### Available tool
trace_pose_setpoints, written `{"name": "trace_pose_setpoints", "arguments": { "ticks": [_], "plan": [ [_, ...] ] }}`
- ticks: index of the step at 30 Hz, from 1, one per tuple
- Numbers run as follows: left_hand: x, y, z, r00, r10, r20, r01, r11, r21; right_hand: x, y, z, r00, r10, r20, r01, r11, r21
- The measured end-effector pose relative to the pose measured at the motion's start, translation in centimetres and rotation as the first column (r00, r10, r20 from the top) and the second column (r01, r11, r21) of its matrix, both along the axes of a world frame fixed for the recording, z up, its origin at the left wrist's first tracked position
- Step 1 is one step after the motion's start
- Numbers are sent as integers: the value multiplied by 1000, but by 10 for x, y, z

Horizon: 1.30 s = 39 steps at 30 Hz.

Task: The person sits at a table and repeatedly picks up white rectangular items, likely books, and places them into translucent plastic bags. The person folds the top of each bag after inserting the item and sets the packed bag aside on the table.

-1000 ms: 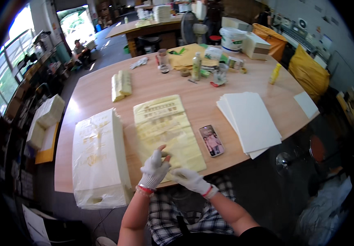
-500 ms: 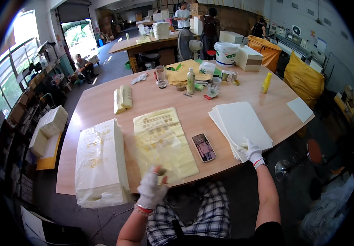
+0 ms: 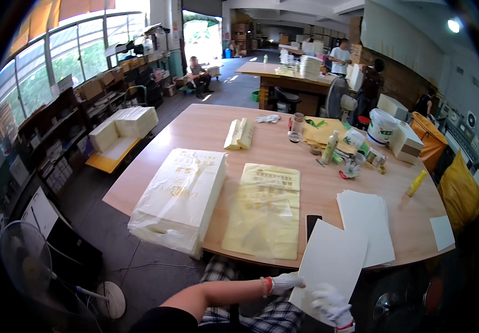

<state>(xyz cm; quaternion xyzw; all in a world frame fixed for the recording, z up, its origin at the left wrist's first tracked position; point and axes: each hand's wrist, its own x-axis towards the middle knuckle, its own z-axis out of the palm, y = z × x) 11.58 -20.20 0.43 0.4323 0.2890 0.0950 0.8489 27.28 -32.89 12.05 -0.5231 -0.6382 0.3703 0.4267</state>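
A white sheet of paper or thin card (image 3: 336, 247) is tilted over the table's front edge, partly covering a dark phone (image 3: 312, 221). My left hand (image 3: 286, 283), in a white glove, is closed on the sheet's left edge near its lower corner. At the lower right of the sheet is my gloved right hand (image 3: 331, 304), its fingers blurred by motion. Behind the sheet lies a fanned stack of white sheets (image 3: 367, 219). A pile of yellowish clear plastic bags (image 3: 267, 208) lies flat left of the phone. Further left sits a thick stack of bagged white packages (image 3: 178, 194).
A folded yellowish bundle (image 3: 239, 134), a bottle (image 3: 330, 146), a white bucket (image 3: 382, 126) and a yellow bottle (image 3: 416, 183) stand or lie further back on the table (image 3: 189, 125). A single white sheet (image 3: 442, 233) lies at the right edge. A fan (image 3: 26, 261) stands lower left.
My left hand has left the plastic bags and moved right onto a white sheet. That sheet has come off the stack toward me, with my right hand drawn back. The view has turned left.
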Motion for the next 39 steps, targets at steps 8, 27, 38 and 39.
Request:
{"name": "trace_pose_setpoints", "arguments": {
  "ticks": [8,27,38,39],
  "plan": [
    [-34,-37,40,921,271,-279,167,372,913,-12,-5,-170,396,-394,-829,256,915,-313],
    [-110,127,116,893,448,41,-363,664,654,-30,32,-67,772,-391,502,205,899,386],
    [-80,54,34,793,569,-216,123,198,973,-66,137,-108,663,-500,556,578,815,44],
    [-87,60,19,829,517,-216,151,164,975,-65,154,-127,560,-644,521,541,761,359]
  ]
}}
